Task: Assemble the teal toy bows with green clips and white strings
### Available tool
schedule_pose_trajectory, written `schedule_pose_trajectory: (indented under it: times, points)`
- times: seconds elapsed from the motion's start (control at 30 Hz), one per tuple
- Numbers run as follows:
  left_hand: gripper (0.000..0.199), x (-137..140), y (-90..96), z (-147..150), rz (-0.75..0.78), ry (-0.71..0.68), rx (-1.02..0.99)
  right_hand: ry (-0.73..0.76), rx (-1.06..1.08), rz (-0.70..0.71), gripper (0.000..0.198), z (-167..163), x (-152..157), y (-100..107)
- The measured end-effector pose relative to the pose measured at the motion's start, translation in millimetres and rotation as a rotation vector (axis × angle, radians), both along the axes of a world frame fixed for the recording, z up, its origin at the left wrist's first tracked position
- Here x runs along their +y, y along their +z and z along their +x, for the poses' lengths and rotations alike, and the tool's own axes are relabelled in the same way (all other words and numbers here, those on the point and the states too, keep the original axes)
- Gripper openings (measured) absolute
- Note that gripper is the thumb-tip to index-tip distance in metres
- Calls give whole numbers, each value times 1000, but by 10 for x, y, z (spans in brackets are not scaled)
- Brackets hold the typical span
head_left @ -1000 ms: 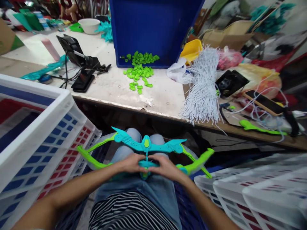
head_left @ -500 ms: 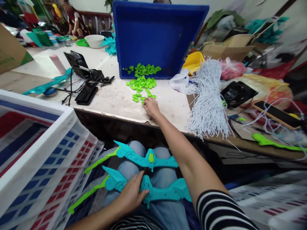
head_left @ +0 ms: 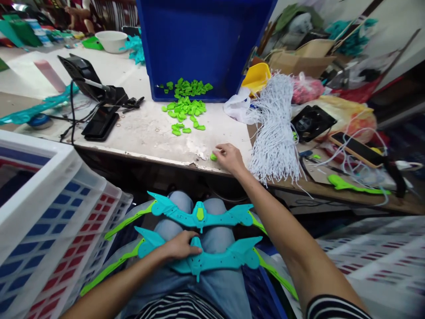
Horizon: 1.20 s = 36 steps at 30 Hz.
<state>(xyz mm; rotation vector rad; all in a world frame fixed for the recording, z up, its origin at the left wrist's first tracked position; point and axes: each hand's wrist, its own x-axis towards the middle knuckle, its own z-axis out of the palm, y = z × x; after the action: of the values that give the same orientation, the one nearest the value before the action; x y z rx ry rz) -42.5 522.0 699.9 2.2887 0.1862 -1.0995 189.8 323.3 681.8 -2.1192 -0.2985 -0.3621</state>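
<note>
Two teal and green toy bows lie across my lap. My left hand point(head_left: 179, 246) rests on the middle of the nearer bow point(head_left: 219, 259) and holds it down. The farther bow point(head_left: 199, 215) carries a green insert at its centre. At the table's front edge my right hand point(head_left: 229, 157) pinches a small green plastic piece point(head_left: 213, 157). A pile of the same green pieces point(head_left: 183, 109) spills out of a tipped blue bin point(head_left: 202, 40) further back on the table.
White lattice crates point(head_left: 49, 212) stand at my left, more at the lower right. A bundle of white cords point(head_left: 275, 124) lies right of my right hand. A black phone and stand point(head_left: 99, 95), a yellow scoop point(head_left: 257, 75) and a small fan point(head_left: 310, 122) sit on the table.
My right hand went from the bow to the pile of green pieces, then pulled back to the table's edge with one piece. A second bow now lies on my lap under my left hand.
</note>
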Motion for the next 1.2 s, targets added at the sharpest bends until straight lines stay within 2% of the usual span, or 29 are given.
schedule_pose_trajectory:
  times: [0.1, 0.2, 0.3, 0.4, 0.47, 0.53, 0.67, 0.73, 0.87, 1.0, 1.07, 1.2]
  points:
    - [54, -6, 31, 23, -51, 87, 45, 56, -123, 9, 16, -140, 21, -47]
    - [45, 17, 27, 37, -126, 202, 82, 70, -189, 106, 14, -518, 31, -83]
    - [35, 73, 6, 42, -195, 311, 162, 220, -232, 178, 18, -1249, 61, -169]
    - [42, 127, 3, 50, -168, 336, 203, 478, -309, 184, 18, -2126, 136, -338]
    - [50, 145, 9, 56, -141, 304, 214, 524, -285, 132, 17, -2588, 222, -481]
    - [54, 151, 14, 59, -135, 261, 220, 498, -272, 88, 17, -2868, 328, -606]
    - [55, 175, 29, 56, -119, 227, 208, 414, -299, 87, 18, -3009, 514, -716]
    - [53, 205, 47, 56, -159, 195, 219, 368, -272, 104, 19, -3014, 572, -720]
    - [46, 277, 85, 53, -290, 51, 226, 299, -127, 198, 20, -3067, 646, -724]
    - [45, 290, 83, 9, -285, 18, 175, 296, 63, 264, 17, -3098, 689, -737]
    - [46, 275, 66, -20, -263, 23, 149, 274, 185, 248, 26, -3075, 703, -722]
    - [45, 244, 24, -53, -249, 86, 111, 268, 338, 96, 53, -3008, 757, -642]
